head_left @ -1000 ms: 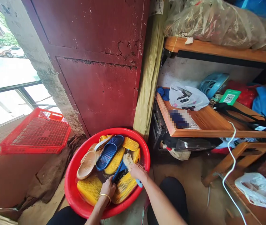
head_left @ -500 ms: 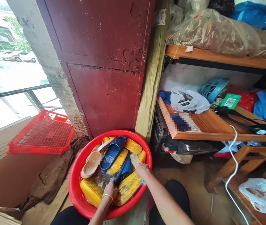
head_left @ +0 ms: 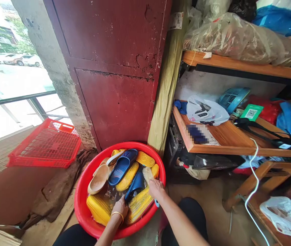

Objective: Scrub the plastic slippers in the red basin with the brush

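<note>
A red tub point(head_left: 80, 205) holds water and several yellow, blue and beige slippers. My left hand point(head_left: 120, 206), with a bangle at the wrist, is closed on the near end of a blue slipper point(head_left: 136, 182) in the middle of the tub. My right hand point(head_left: 156, 188) is wrapped round a scrubbing brush point(head_left: 147, 173); its pale bristles are over the tub's right part and its blue handle end sticks out below my hand. Another blue slipper point(head_left: 123, 166) lies on top at the back, beside a beige slipper point(head_left: 99, 179). A yellow slipper point(head_left: 140, 206) rests between my hands.
A red plastic crate point(head_left: 45, 145) stands to the left, with brown cloth point(head_left: 51, 198) below it. Behind the tub is a dark red door point(head_left: 114, 102). Shelves point(head_left: 227, 149) with bags and a fan are at the right; a white cable hangs down.
The view has shifted slightly. My right hand and the brush have moved a little, and the blue slipper in my left hand is tilted slightly differently.
</note>
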Demonstrator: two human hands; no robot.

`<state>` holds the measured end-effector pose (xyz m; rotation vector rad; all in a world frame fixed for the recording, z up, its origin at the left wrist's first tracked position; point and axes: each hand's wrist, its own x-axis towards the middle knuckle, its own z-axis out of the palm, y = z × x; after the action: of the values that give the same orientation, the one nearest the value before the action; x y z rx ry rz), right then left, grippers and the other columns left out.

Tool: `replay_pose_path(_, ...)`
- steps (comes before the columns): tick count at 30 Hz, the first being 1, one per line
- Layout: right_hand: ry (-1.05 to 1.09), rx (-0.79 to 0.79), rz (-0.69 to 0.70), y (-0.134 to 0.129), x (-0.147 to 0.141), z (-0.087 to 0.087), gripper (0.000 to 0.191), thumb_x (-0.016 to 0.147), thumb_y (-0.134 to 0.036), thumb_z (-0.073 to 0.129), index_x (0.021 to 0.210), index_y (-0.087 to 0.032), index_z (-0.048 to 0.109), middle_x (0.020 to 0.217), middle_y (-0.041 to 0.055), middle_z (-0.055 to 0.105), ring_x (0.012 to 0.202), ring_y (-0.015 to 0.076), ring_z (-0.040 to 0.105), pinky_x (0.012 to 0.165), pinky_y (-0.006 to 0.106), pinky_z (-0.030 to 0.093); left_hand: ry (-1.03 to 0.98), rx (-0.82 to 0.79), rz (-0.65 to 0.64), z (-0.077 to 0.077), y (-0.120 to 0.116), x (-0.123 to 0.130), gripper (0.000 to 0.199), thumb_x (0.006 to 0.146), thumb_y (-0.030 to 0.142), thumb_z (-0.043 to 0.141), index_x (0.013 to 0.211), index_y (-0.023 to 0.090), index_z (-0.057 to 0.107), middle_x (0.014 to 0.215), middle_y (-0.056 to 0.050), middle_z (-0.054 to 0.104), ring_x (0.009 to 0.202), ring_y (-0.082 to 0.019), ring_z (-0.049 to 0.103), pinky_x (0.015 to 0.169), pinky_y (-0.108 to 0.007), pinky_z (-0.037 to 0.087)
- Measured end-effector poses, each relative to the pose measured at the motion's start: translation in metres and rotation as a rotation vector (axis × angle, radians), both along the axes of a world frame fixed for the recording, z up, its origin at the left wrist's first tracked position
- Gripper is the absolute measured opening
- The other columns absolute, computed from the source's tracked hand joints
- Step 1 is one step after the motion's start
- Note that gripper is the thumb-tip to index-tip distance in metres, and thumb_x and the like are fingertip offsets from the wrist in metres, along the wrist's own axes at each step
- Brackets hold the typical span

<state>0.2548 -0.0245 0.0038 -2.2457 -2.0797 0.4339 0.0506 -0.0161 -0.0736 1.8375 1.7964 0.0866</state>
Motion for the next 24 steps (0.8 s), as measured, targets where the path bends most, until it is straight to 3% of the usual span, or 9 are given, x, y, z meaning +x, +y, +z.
replay_pose_path(4,0.014,0.054,-0.021,0.004,0.010,-0.002,0.042,0.091,-0.011,0.044,0.126,-0.018,0.067,0.110,0.0153,0.075,0.107,0.0272,0.069,0.090,0.034,0.047,-0.021,0.084,-0.007,0.000,-0.006,-0.002,0.055,0.084,0.003,0.045,0.138,0.010,0.056,0.135,-0.019,0.066,0.123,-0.025,0.064,0.107,-0.033,0.046)
replay_pose_path(8,0.003,0.092,-0.070,-0.001,0.016,-0.006,0.049,0.099,-0.018,0.039,0.147,-0.019,0.051,0.105,0.0149,0.077,0.100,0.0262,0.072,0.084,0.033,0.050,-0.114,0.260,-0.026,-0.008,-0.007,-0.006,0.050,0.087,0.008,0.042,0.134,0.011,0.060,0.137,-0.018,0.065,0.126,-0.025,0.062,0.110,-0.036,0.046)
replay_pose_path(14,0.109,0.259,-0.157,-0.010,0.020,-0.016,0.049,0.102,-0.026,0.038,0.150,-0.024,0.047,0.109,0.0113,0.077,0.098,0.0231,0.074,0.082,0.030,0.052,-0.314,0.553,-0.069,-0.019,-0.008,-0.011,0.045,0.086,0.019,0.047,0.128,0.017,0.063,0.133,-0.014,0.068,0.120,-0.027,0.066,0.105,-0.042,0.052)
replay_pose_path(17,0.142,0.313,-0.161,-0.013,0.020,-0.020,0.049,0.102,-0.027,0.036,0.150,-0.025,0.046,0.108,0.0098,0.077,0.096,0.0229,0.074,0.081,0.031,0.053,-0.368,0.625,-0.026,-0.019,-0.009,-0.010,0.046,0.084,0.023,0.048,0.127,0.015,0.062,0.129,-0.016,0.070,0.116,-0.029,0.068,0.101,-0.044,0.054)
replay_pose_path(20,0.151,0.339,-0.143,-0.014,0.020,-0.023,0.049,0.102,-0.027,0.038,0.149,-0.026,0.048,0.107,0.0092,0.077,0.095,0.0231,0.074,0.080,0.031,0.054,-0.401,0.586,0.051,-0.007,-0.007,-0.011,0.045,0.085,0.025,0.047,0.127,0.017,0.060,0.116,-0.014,0.075,0.101,-0.029,0.074,0.089,-0.042,0.058)
replay_pose_path(24,0.166,0.369,-0.119,-0.013,0.020,-0.027,0.049,0.102,-0.027,0.038,0.150,-0.026,0.048,0.104,0.0081,0.078,0.095,0.0220,0.074,0.082,0.030,0.054,-0.431,0.597,0.139,0.035,0.018,-0.029,0.048,0.088,0.036,0.043,0.130,0.015,0.055,0.105,-0.012,0.076,0.088,-0.026,0.074,0.082,-0.039,0.057)
